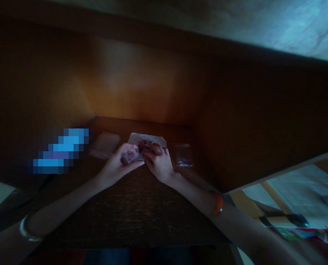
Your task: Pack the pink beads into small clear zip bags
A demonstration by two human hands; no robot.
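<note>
My left hand (pixel 114 161) is closed around a small clear plastic bag (pixel 130 156), its thumb stretched toward my other hand. Small dark reddish pieces (pixel 144 144), perhaps beads, lie in a heap on a white sheet (pixel 136 137) just beyond my fingers. Over the near side of this heap, my right hand (pixel 161 164) bends its fingers together beside the bag. What those fingertips pinch is too dark to make out. A zip bag (pixel 183 155) with small pieces along its bottom lies to the right. Left of my hands is a stack of flat clear bags (pixel 105 144).
Dark wooden panels enclose the desk top (pixel 125 209) at the back and both sides. A blurred-out bright blue patch (pixel 61 151) stands at the left. Beyond the right panel, wooden bars and a pale surface (pixel 296 195) show.
</note>
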